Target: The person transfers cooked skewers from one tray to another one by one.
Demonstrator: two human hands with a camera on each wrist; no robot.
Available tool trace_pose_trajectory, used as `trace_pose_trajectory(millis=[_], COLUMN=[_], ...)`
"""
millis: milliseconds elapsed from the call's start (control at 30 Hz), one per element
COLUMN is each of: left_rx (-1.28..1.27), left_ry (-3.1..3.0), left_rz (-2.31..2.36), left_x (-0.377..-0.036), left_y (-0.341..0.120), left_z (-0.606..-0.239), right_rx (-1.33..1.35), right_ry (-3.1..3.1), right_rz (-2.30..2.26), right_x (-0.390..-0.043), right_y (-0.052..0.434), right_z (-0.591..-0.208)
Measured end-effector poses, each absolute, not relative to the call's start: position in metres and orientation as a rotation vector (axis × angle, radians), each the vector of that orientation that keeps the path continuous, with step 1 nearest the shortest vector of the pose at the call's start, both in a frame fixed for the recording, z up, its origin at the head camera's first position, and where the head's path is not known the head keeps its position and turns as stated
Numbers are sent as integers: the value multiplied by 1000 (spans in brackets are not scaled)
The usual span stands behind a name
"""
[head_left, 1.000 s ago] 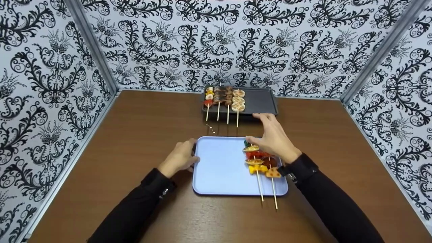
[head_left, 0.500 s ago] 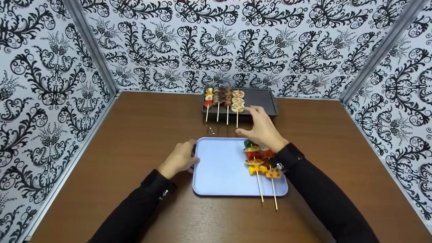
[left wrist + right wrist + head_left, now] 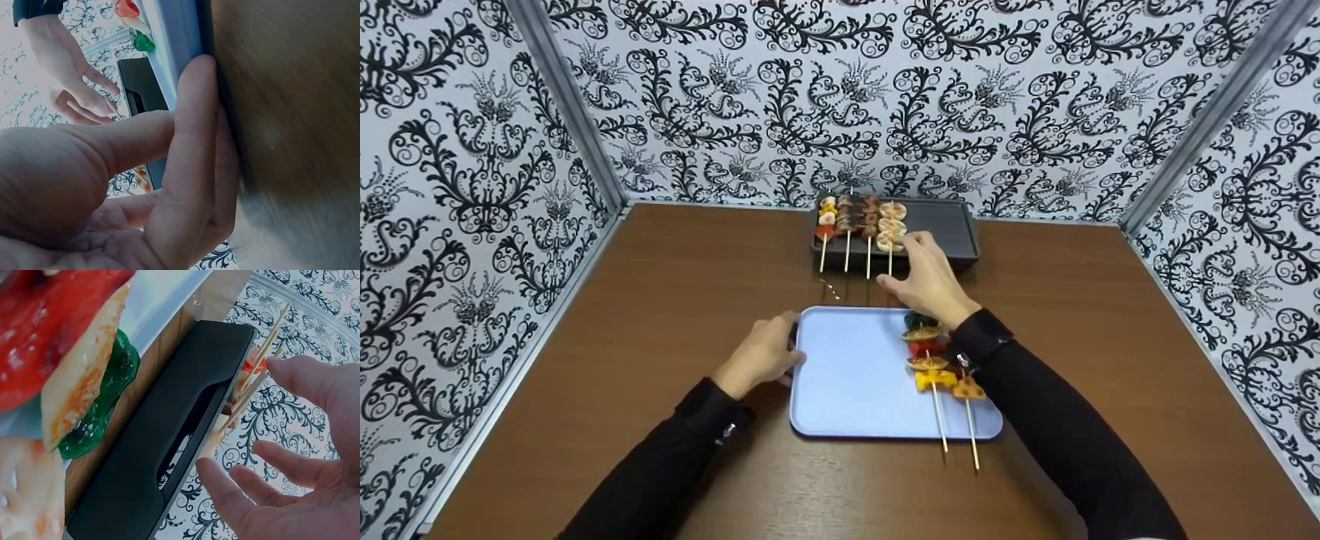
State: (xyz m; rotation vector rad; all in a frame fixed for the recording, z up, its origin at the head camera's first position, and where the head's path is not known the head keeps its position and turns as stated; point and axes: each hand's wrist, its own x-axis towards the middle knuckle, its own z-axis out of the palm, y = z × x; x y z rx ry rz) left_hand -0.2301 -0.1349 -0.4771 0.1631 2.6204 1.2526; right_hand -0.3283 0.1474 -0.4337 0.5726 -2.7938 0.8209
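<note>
so, left hand (image 3: 757, 354) has the pale blue tray (image 3: 847, 375) pinched by its left rim on the counter (image 3: 682, 262). right hand (image 3: 931, 283) hangs past the far edge, thumb and fingers parted, right by the white-slice skewer (image 3: 892, 225); can't tell if they touch. that one's rightmost of four on the black pan (image 3: 941, 225). two loaded skewers (image 3: 935, 380) lie on the tray's right side.

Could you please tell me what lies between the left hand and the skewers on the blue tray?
The head view shows only a bare stretch of blue tray between the left hand and those skewers.
</note>
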Motion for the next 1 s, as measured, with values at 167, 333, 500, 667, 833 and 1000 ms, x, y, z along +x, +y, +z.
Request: trace_pose_trajectory(millis=[167,333,500,667,833,1000], left_rx=[161,155,164,193,222,205], left_ry=[2625,2621,2641,2664,2703,2685], left_rz=[1245,1256,1241,1237,1219,1230], left_x=[-229,-229,-229,-229,-229,-230], left_y=[-135,-135,-134,-135,-136,-136], left_z=[-478,-478,-477,-478,-480,-480], right_rx=[551,518,494,480,466,416], right_ry=[-2773,-2770,-2753,-2715,-2695,-2715], right_rz=[825,823,798,756,747,760], right_x=[-333,-337,-338,-338,-337,-336], right_y=[141,136,134,132,130,129], right_z=[-436,-439,-441,-440,-438,-434])
